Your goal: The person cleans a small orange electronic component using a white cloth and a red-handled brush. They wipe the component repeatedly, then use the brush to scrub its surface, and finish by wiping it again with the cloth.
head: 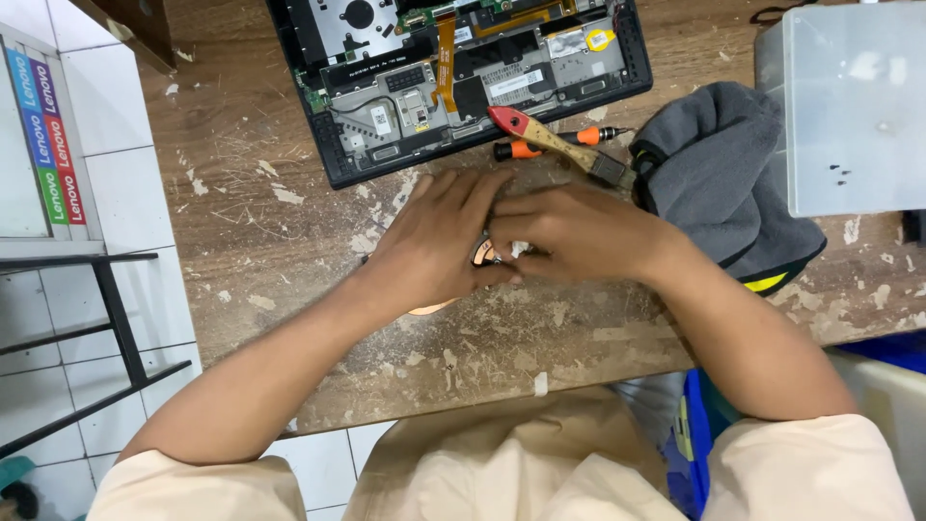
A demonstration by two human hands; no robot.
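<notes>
My left hand (439,241) and my right hand (579,232) meet on the worn wooden table (289,232), fingers overlapping. Between them they press on a small copper-coloured part (482,255), with a bit of white material (519,249) at my right fingertips; most of the part is hidden under my hands, and a curved copper edge (432,309) shows below my left palm. Just beyond my fingers lies an opened laptop base (463,68) with its circuit boards and an orange ribbon cable exposed.
A red-handled brush (555,143) and an orange-and-black screwdriver (559,145) lie by the laptop's near edge. A grey cloth (719,174) sits at right, beside a translucent plastic box (854,106). A black metal rack (106,318) stands at left over white tiles.
</notes>
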